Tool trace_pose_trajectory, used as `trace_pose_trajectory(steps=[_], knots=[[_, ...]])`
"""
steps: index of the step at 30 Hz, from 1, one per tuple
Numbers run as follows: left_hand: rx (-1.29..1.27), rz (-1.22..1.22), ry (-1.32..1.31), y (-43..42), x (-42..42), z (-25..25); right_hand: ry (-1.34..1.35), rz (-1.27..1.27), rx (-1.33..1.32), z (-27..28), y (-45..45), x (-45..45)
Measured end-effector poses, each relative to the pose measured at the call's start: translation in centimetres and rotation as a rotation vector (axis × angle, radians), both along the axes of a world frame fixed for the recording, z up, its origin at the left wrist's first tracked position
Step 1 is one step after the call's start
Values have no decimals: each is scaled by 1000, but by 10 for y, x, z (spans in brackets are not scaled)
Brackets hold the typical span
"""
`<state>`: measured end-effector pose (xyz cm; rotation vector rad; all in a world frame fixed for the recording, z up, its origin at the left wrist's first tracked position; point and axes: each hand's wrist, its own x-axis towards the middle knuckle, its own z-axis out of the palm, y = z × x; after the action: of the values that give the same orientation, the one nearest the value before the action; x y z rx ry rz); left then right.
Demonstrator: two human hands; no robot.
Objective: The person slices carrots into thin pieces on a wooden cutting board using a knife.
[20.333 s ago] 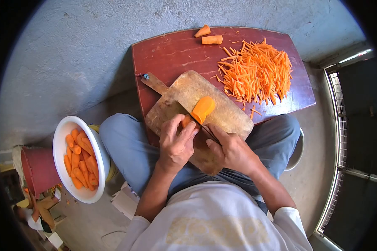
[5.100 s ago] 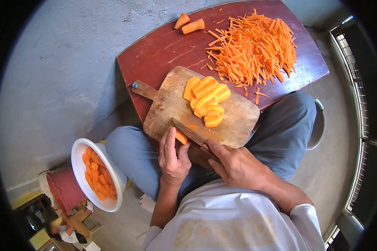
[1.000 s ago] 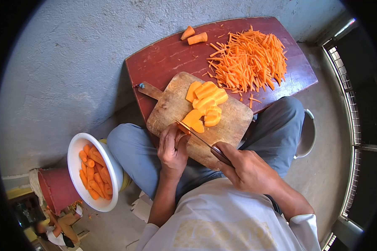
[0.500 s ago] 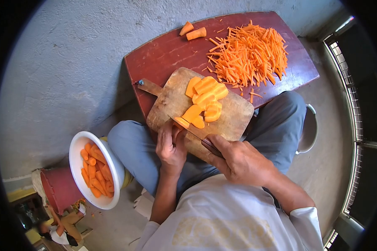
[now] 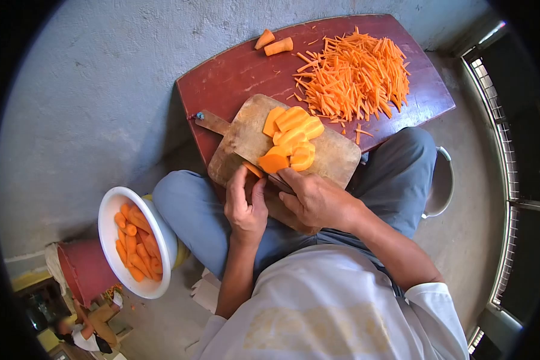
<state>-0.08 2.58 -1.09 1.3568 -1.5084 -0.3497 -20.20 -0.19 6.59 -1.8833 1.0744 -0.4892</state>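
Note:
My left hand (image 5: 246, 207) is closed on a piece of carrot (image 5: 254, 170) at the near-left part of the wooden cutting board (image 5: 246, 135). Gripped in my right hand (image 5: 321, 201) is a knife (image 5: 280, 183), its blade slanting up and left between the held piece and the cut ones. Most of the handle is hidden by the fingers. Just beyond the blade, a pile of thick carrot slices (image 5: 292, 138) lies on the board, the nearest slice (image 5: 274, 161) close to the knife. The board rests partly on the red table and partly over my lap.
On the red table (image 5: 222, 78) sit a heap of carrot strips (image 5: 357, 75) and two carrot ends (image 5: 278, 46). A white basin (image 5: 108, 240) of whole carrots stands at left, beside a red bucket (image 5: 87, 270). Another person (image 5: 90, 333) sits at lower left. A metal pot (image 5: 441, 183) stands at right.
My right hand has moved up and left with the knife, bringing it closer to my left hand. The slices near the blade have shifted and the piece in my left hand shows less.

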Motion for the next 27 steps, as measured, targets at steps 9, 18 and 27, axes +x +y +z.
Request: trace_pose_trajectory(steps=[9, 18, 27], knots=[[146, -72, 256, 13, 10, -12, 26, -17, 16, 28, 20, -22], [50, -113, 98, 7, 11, -5, -89, -58, 36, 60, 41, -41], [50, -93, 33, 5, 11, 4, -67, -75, 121, 67, 43, -38]])
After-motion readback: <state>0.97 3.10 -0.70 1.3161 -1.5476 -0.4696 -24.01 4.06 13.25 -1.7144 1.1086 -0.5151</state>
